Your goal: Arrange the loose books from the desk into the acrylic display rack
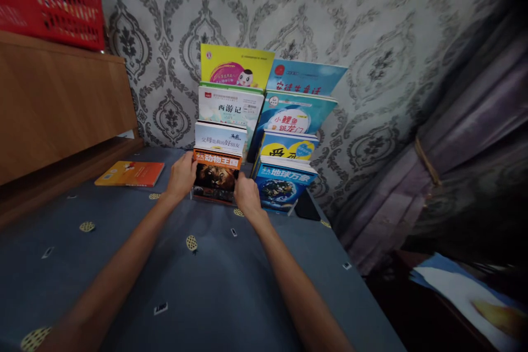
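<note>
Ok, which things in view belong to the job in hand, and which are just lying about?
Part of the job:
Lion book, between left hand and right hand
Globe book, beside the right hand
Other upright books behind

Lying about:
Red basket, on the cabinet
Papers, lower right
Orange book, flat at left, untouched; possibly belongs

Rectangular orange-and-black book (215,176), brown lion print. Flat blue cloth (214,297), yellow pineapple motifs, white label patches. Wallpaper (383,63) pale grey, dark damask.
</note>
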### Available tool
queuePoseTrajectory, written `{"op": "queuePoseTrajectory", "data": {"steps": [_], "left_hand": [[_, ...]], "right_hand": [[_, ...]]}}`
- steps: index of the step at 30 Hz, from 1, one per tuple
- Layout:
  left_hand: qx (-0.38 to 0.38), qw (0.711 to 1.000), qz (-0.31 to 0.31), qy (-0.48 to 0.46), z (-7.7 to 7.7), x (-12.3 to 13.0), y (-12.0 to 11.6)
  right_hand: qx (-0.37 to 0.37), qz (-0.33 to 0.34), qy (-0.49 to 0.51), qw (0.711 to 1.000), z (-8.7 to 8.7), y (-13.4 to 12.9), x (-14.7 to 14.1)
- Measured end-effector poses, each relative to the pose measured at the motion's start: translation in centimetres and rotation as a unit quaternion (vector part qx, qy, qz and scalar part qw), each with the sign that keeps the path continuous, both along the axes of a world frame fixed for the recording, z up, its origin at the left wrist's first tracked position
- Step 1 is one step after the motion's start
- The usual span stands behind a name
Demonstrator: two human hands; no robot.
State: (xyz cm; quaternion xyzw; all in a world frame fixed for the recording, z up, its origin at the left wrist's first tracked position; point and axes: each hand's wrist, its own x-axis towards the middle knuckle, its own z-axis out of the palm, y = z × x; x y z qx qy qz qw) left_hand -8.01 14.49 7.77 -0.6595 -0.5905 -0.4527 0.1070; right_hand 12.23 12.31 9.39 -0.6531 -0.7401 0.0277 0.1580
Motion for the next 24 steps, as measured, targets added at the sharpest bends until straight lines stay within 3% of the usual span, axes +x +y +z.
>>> {"op": "queuePoseTrajectory", "data": {"steps": [14,24], "left_hand": [[-0.007,0.999,-0.029,-0.034,0.2,-0.1,0.0],[-0.029,0.998,-0.055,-0.007,0.4,-2.0,0.6]], "right_hand": [[0.005,0.007,-0.009,1.0,-0.2,0.1,0.1],[0.0,0.048,0.011,0.999,-0.1,0.9,1.3]]}}
